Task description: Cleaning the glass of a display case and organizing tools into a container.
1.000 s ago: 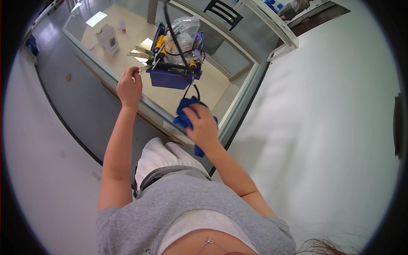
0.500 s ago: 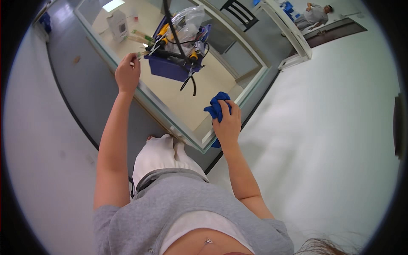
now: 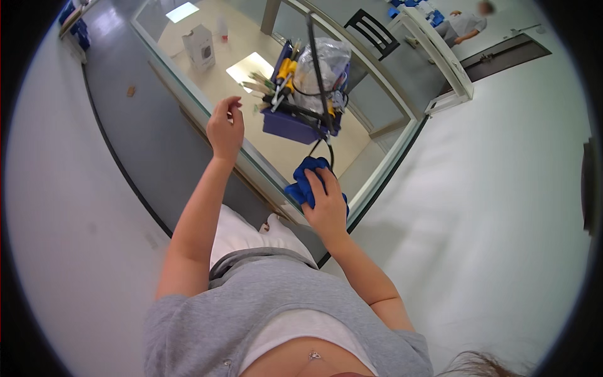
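My right hand (image 3: 326, 204) grips a bunched blue cloth (image 3: 309, 179) against the glass tabletop near its closest corner. My left hand (image 3: 226, 131) is raised over the table's left edge, fingers loosely bent and apart, with nothing visible in them. Beyond both hands stands a purple-blue tool basket (image 3: 290, 127). It holds yellow-handled tools (image 3: 286, 70), several brushes (image 3: 257, 87), a clear plastic bag (image 3: 323, 63) and black cables. The brushes stick out toward my left hand, with a gap between them and my fingers.
The glass-topped table (image 3: 276, 164) has a pale frame. A white box (image 3: 199, 47) and a small bottle (image 3: 223, 30) stand at its far left. Behind it are a black chair (image 3: 372, 32) and a person (image 3: 468, 26) in grey. A white wall (image 3: 452, 207) runs along the right.
My left hand has drawn away from the brushes at the basket. My right hand has slid the blue cloth toward me and to the left along the glass. The whole view has shifted.
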Motion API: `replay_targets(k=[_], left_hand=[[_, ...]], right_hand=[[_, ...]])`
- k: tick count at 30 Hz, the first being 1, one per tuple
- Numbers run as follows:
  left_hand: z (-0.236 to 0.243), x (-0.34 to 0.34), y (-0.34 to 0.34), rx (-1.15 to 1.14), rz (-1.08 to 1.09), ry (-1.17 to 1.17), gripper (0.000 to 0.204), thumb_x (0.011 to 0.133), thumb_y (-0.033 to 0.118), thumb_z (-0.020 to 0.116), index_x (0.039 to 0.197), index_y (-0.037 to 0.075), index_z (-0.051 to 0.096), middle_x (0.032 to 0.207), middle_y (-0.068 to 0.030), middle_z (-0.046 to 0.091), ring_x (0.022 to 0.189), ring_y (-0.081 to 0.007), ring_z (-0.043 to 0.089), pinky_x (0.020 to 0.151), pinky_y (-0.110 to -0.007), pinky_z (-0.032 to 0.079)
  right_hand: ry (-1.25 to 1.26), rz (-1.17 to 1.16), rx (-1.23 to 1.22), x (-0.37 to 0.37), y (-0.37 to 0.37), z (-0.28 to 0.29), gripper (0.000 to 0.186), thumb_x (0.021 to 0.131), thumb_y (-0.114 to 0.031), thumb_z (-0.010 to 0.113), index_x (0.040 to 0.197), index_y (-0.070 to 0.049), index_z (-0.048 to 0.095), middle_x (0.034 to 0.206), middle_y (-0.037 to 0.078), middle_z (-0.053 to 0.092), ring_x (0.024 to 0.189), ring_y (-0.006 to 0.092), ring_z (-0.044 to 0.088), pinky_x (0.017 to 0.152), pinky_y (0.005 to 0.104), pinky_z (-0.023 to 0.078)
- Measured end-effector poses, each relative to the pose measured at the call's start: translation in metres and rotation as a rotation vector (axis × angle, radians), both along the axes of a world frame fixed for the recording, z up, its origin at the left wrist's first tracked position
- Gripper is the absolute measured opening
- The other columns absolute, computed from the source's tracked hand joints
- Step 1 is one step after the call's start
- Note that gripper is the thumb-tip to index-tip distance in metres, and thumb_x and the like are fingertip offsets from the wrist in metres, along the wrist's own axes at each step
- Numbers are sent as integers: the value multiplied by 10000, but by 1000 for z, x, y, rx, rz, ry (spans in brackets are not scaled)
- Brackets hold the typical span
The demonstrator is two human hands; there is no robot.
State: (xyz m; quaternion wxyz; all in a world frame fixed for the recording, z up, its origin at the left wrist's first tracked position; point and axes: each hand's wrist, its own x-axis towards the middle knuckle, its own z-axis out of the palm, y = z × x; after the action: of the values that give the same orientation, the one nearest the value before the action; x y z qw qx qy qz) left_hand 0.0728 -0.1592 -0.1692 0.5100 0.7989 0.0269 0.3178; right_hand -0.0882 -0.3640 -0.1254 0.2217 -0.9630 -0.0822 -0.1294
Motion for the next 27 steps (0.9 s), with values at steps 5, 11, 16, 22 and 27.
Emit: replay_targets(k=[5,11,16,22,27], left_hand=[[-7,2,25,-454,-281,12,179,927,5,482,1036,28,622,886,-61,658,735,-118,610,656,-257,496],[-16,3,106,-791,-464,262,177,969,9,453,1085,16,586,911,-44,614,750,-84,558,698,-221,461],[-29,16,163,-766,-420,326,175,976,32,458,1075,31,602,911,-30,619,781,-78,548,732,-219,450],[-24,24,206,-672,-578,481,169,970,29,457,1047,20,607,899,-29,622,798,-76,557,747,-213,454],[-39,26,222,-648,-621,603,151,965,57,492,1041,4,612,902,-40,635,816,-81,577,769,-222,472]], right_hand=[[-10,36,-41,38,66,-7,677,619,-65,726,1270,-120,545,1249,150,506,1195,371,497,974,424,453],[-79,26,-127,103,156,-10,652,646,-56,730,1266,-114,540,1245,150,505,1187,351,500,988,409,442],[-165,-34,-103,192,200,-24,590,674,-51,721,1237,-86,547,1218,159,514,1171,341,502,988,405,436],[-248,-188,-106,278,237,-28,472,705,-64,718,1156,-64,578,1160,146,534,1126,326,509,973,410,435],[-154,30,-60,245,225,-17,420,646,-49,685,1048,-156,629,1070,74,582,1003,315,570,848,395,503]])
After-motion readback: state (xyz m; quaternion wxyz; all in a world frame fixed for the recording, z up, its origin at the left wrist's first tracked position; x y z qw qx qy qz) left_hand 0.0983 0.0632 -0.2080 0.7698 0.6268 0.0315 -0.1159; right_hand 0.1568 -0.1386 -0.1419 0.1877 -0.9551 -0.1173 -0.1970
